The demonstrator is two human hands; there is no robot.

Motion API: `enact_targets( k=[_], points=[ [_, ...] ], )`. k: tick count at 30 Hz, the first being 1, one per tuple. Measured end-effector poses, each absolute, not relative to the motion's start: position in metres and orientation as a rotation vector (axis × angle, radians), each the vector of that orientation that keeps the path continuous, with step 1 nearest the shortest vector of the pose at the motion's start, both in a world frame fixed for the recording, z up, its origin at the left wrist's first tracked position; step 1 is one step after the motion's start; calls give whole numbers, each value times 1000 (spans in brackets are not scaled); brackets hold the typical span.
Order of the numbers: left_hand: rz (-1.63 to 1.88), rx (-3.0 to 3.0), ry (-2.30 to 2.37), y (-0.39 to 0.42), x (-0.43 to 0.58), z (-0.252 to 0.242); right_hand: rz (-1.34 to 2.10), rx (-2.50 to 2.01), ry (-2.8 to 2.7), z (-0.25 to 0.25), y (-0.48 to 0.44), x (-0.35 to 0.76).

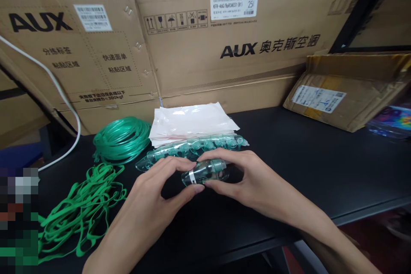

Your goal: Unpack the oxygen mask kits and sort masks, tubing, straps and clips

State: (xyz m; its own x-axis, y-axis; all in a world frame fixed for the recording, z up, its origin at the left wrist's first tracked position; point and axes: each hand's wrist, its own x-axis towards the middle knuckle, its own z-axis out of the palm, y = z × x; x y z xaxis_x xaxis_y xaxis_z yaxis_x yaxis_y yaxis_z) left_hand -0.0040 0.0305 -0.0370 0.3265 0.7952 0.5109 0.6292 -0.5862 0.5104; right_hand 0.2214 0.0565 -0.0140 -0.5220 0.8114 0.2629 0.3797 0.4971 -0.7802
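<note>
A clear green plastic mask point(205, 172) with a metal strip near its left end is held between both hands above the black table. My left hand point(160, 184) pinches its left end between thumb and fingers. On the other side, my right hand point(240, 171) grips it from the right, fingers over the top and thumb below. Just behind the hands lies a row of similar nested green masks point(192, 146). White packets point(192, 122) are stacked behind that row. Coiled green tubing point(122, 139) sits to the left, with a tangle of green elastic straps point(83, 209) nearer.
Large cardboard boxes point(192, 68) form a wall along the back of the black table point(272, 150). A smaller carton point(346, 94) and a colourful package point(391, 120) stand at the right. A white cable point(69, 102) hangs down at the left.
</note>
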Motion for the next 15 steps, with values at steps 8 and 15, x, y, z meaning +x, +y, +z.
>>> enact_targets(
  k=[8, 15],
  points=[
    [1206, 2517, 1318, 31, 0, -36, 878, -1079, -2096, -15, 62, 222],
    [1159, 2399, 1337, 26, -1, -30, 797, -1109, -2217, -26, 63, 228]
  ],
)
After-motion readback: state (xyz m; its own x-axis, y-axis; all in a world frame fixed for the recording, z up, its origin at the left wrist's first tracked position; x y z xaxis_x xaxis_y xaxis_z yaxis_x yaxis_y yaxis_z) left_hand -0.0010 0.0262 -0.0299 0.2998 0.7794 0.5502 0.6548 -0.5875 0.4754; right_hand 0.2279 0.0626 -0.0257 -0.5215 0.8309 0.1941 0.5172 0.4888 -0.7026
